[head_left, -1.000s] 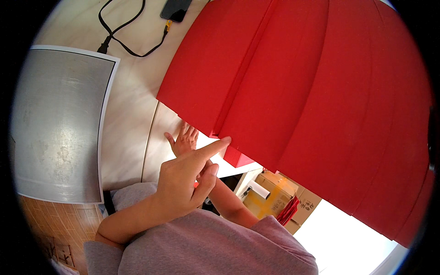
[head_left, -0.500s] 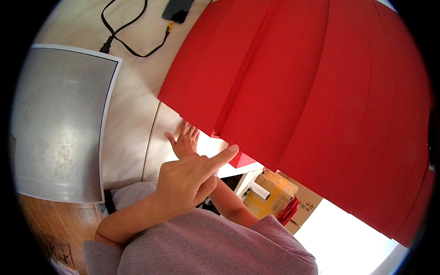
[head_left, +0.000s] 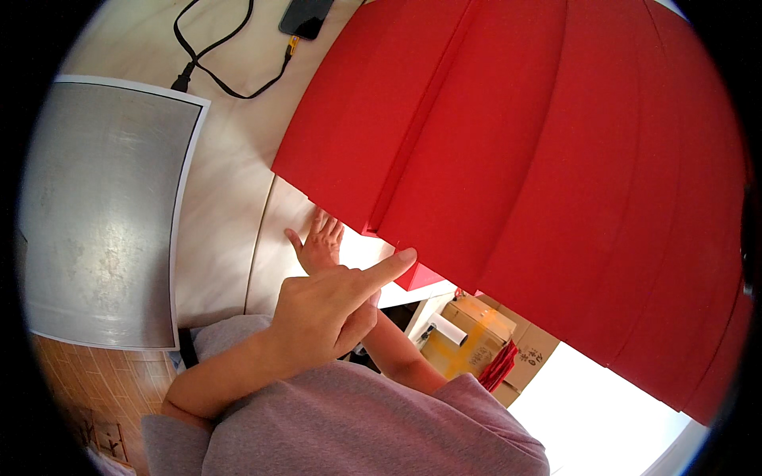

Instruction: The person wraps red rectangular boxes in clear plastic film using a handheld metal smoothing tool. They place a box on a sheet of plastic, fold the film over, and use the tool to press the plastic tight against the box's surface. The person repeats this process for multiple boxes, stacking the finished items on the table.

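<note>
Currently you steady the folded red paper panel (head_left: 540, 174) overhanging the white table (head_left: 230, 198): left hand (head_left: 325, 313) curled, forefinger extended at its lower edge, gripping nothing; right hand (head_left: 321, 246) flat, open beneath; next, press the crease carefully.

Mauve short-sleeved shirt (soft knit), bare forearms

Red lantern (head_left: 548, 166): looked like matt paper or thin card, smooth, with sharp folded ribs. Table (head_left: 230, 182): smooth pale top with a soft sheen. Grey sheet (head_left: 103, 214): matt, faintly mottled, white paper border. Cable (head_left: 230, 55): black, smooth plastic sheath. Phone (head_left: 305, 14): glossy dark face. Boxes (head_left: 476, 333): brown cardboard, dull, taped. Sleeves (head_left: 357, 428): soft mauve knit cloth, matt. Floor (head_left: 79, 397): wood-grain planks, slight gloss.
</note>
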Motion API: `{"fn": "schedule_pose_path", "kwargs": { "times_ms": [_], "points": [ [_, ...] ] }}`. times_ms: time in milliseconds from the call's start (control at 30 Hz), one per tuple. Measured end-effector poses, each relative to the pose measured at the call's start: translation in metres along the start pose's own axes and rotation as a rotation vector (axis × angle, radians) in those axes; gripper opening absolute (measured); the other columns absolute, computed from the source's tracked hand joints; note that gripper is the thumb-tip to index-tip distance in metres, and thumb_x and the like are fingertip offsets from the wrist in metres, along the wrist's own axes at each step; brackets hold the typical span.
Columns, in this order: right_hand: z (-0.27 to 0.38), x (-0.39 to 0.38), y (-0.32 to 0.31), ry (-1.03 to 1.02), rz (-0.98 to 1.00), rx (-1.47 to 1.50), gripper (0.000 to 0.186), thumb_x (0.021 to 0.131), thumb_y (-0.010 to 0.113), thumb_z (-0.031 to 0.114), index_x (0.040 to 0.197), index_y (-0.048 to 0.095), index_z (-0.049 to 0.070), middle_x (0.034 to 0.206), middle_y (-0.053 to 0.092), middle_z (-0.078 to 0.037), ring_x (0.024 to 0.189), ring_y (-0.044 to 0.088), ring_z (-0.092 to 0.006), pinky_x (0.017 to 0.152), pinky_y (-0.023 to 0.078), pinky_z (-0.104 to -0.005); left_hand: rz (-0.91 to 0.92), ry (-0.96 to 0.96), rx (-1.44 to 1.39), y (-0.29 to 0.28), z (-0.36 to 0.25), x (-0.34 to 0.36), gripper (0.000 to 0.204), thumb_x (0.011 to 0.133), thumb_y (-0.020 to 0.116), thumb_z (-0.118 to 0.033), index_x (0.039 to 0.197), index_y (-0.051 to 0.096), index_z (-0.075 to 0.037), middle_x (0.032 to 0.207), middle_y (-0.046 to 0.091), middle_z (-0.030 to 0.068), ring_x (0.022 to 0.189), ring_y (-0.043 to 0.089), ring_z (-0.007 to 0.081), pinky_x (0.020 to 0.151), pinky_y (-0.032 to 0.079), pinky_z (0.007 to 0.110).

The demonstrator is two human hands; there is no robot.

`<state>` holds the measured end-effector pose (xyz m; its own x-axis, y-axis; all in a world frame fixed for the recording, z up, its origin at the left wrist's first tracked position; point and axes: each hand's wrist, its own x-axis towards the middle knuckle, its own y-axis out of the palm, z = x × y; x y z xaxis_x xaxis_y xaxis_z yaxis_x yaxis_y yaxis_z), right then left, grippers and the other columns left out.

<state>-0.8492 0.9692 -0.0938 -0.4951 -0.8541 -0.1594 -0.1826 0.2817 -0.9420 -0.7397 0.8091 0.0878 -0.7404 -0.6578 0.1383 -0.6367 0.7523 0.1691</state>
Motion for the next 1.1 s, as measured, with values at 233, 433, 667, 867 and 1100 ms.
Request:
{"fn": "schedule_pose_path", "kwargs": {
  "times_ms": [233, 433, 667, 867, 1100],
  "points": [
    [-0.003, -0.009, 0.024, 0.03, -0.06, -0.003, 0.074, 0.084, 0.054, 0.067, 0.112, 0.055, -0.002, 0.098, 0.064, -0.018, 0.082, 0.063, -0.0296, 0.076, 0.049, -0.049, 0.019, -0.185, -0.295, 0.0, -0.006, -0.004, 0.045, 0.091, 0.054, -0.005, 0.136, 0.051, -0.004, 0.059, 0.055, 0.0019, 0.048, 0.05, 0.0084, 0.047, 0.039, 0.021],
    [0.001, 0.012, -0.012, 0.145, 0.59, 0.145, 0.086, 0.092, 0.034, 0.069, 0.134, 0.037, -0.005, 0.133, 0.044, -0.026, 0.121, 0.045, -0.0363, 0.097, 0.037, -0.0548, 0.02, -0.06, -0.298, 0.003, -0.008, -0.009, 0.036, 0.088, 0.055, -0.003, 0.124, 0.06, -0.003, 0.058, 0.054, 0.0025, 0.048, 0.05, 0.0082, 0.046, 0.039, 0.022],
    [0.002, 0.005, 0.002, 0.198, 0.604, 0.278, 0.103, 0.089, 0.041, 0.07, 0.153, -0.005, 0.004, 0.154, -0.002, -0.035, 0.143, 0.001, -0.0511, 0.115, 0.013, -0.0566, 0.054, -0.107, -0.254, -0.001, -0.02, -0.033, 0.012, 0.091, 0.049, -0.001, 0.096, 0.059, 0.003, 0.073, 0.063, 0.0088, 0.054, 0.057, 0.0126, 0.052, 0.045, 0.026],
    [-0.003, 0.006, 0.007, 0.243, 0.482, 0.371, 0.106, 0.085, 0.052, 0.067, 0.154, -0.004, 0.01, 0.156, -0.005, -0.031, 0.144, 0.006, -0.0489, 0.114, 0.019, -0.0548, 0.066, -0.053, -0.181, -0.007, -0.047, -0.058, 0.011, 0.092, 0.05, -0.002, 0.092, 0.061, 0.0, 0.075, 0.063, 0.0076, 0.056, 0.051, 0.0086, 0.053, 0.04, 0.025],
    [-0.002, -0.01, 0.001, 0.226, 0.397, 0.504, 0.091, 0.086, 0.063, 0.044, 0.153, 0.011, 0.012, 0.156, 0.006, -0.029, 0.141, 0.019, -0.0478, 0.112, 0.032, -0.0482, 0.028, -0.171, -0.13, -0.03, -0.059, -0.084, 0.011, 0.093, 0.052, -0.002, 0.094, 0.063, -0.001, 0.064, 0.053, 0.0006, 0.052, 0.043, 0.0062, 0.049, 0.034, 0.023]
  ]
}}
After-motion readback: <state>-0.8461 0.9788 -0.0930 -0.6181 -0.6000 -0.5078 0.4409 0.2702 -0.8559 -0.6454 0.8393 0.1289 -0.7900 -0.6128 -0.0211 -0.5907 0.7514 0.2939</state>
